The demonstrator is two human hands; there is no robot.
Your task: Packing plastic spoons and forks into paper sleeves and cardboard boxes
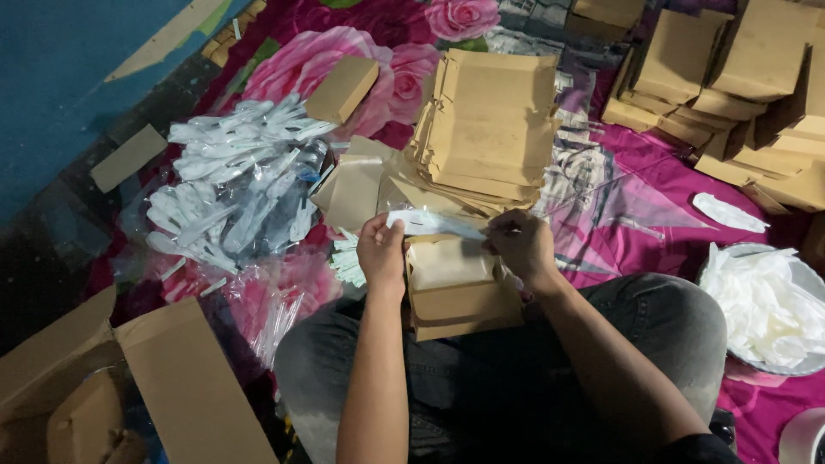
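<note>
Two hands [382,251], three stacks of brown paper envelopes [490,129], one bowl [808,275]

Brown paper bags [490,120] are lying on a magenta cloth [636,215] showing pink roses; white plastic spoons [232,185] are gleaming beside a blue wall [60,77]; grey trousers [653,326] are showing.

Surroundings: floor-level packing area on a floral cloth

Pink rose-patterned cloth [619,215]; heap of white plastic spoons in clear wrap [232,193]; stack of flat brown paper envelopes [490,129]; further brown paper bags [730,77]; round bowl of white plastic pieces [812,279]; brown cardboard sheet [193,387].
</note>
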